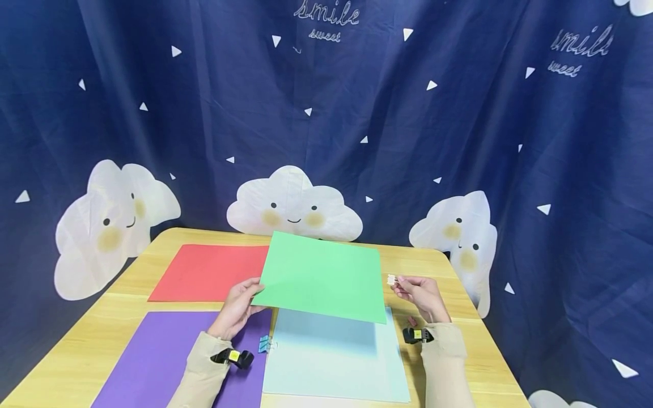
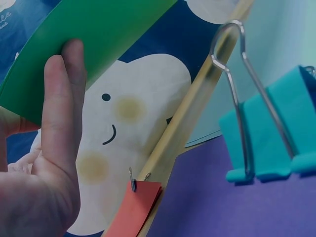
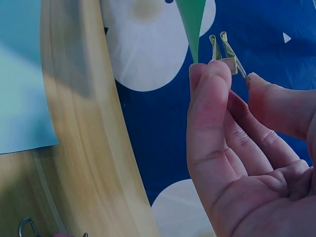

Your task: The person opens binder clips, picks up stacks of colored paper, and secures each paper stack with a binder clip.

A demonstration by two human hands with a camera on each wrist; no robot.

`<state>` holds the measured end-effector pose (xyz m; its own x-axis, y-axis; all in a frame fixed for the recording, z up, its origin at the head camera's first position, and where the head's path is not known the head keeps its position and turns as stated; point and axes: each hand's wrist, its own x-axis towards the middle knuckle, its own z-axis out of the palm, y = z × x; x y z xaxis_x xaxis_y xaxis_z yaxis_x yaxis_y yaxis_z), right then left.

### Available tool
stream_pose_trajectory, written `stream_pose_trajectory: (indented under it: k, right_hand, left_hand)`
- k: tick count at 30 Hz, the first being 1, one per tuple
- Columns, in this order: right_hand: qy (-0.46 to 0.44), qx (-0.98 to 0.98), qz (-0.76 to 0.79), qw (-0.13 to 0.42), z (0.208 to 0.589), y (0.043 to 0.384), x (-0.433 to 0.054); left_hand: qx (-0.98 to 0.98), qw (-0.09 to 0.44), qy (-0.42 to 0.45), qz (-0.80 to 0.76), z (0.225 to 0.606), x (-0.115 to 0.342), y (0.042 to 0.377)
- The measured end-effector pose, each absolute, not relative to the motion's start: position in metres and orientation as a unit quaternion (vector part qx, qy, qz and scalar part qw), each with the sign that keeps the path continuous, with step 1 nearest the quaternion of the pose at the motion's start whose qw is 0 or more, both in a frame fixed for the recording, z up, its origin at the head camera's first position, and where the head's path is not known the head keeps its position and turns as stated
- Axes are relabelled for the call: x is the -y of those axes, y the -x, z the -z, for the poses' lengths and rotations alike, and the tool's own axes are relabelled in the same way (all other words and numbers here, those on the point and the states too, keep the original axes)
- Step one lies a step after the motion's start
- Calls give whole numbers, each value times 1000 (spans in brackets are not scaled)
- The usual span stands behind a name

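My left hand [image 1: 238, 306] holds a sheet of green paper [image 1: 321, 277] by its lower left corner, fingers underneath and the thumb at the edge. The sheet is raised and tilted over light blue paper [image 1: 331, 362], casting a shadow on it. Off the green sheet's right edge, my right hand [image 1: 423, 294] pinches a small cream binder clip [image 3: 228, 64] by its wire handles between thumb and fingers. The clip's mouth is parted and faces the sheet. A teal binder clip [image 2: 271, 133] sits at the left edge of the light blue paper, below my left hand.
Purple paper [image 1: 148, 357] lies at the front left under my left forearm. Behind it is red paper [image 1: 209, 272], with a small clip [image 2: 134, 184] at one corner. A pink clip [image 1: 412, 322] lies beside my right wrist. A dark blue curtain [image 1: 388, 170] hangs behind the wooden table [image 1: 76, 362].
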<state>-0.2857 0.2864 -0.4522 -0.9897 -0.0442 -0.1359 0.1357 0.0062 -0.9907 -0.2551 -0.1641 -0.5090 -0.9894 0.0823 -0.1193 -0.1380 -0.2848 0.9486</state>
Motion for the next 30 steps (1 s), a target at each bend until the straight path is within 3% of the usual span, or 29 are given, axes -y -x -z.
stream_pose_trajectory:
  k: [30]
  right_hand:
    - [-21, -708, 701, 81, 453, 285, -283]
  left_hand:
    - [-593, 57, 11, -803, 509, 161, 252]
